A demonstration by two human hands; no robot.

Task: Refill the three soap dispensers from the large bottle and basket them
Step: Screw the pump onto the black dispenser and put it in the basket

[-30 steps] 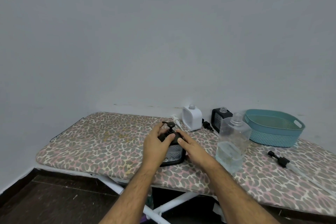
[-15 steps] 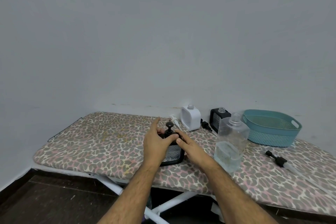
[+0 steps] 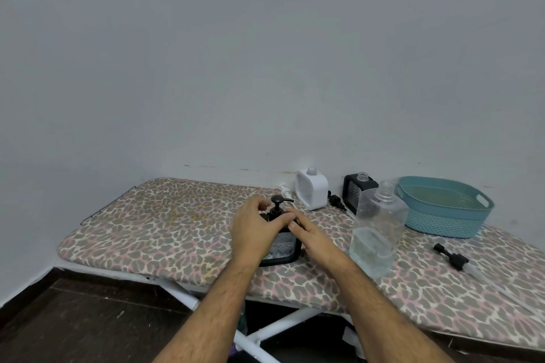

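A black-framed soap dispenser (image 3: 281, 247) with its black pump fitted stands near the board's front edge. My left hand (image 3: 255, 228) grips the pump collar from the left. My right hand (image 3: 312, 237) holds the dispenser's right shoulder. The large clear bottle (image 3: 376, 233), uncapped and about a third full, stands just right of my hands. At the back stand a white dispenser (image 3: 312, 191) and a second black dispenser (image 3: 358, 193), both without pumps. A teal basket (image 3: 443, 211) sits at the back right.
The leopard-print ironing board (image 3: 165, 227) carries everything and stands against the grey wall. A white pump (image 3: 284, 190) lies left of the white dispenser. One black pump (image 3: 336, 202) lies between the rear dispensers, another black pump (image 3: 451, 256) with its tube lies at the right.
My left hand's fingers have curled back around the pump collar, and the pump spout now points right. The right hand stays on the dispenser.
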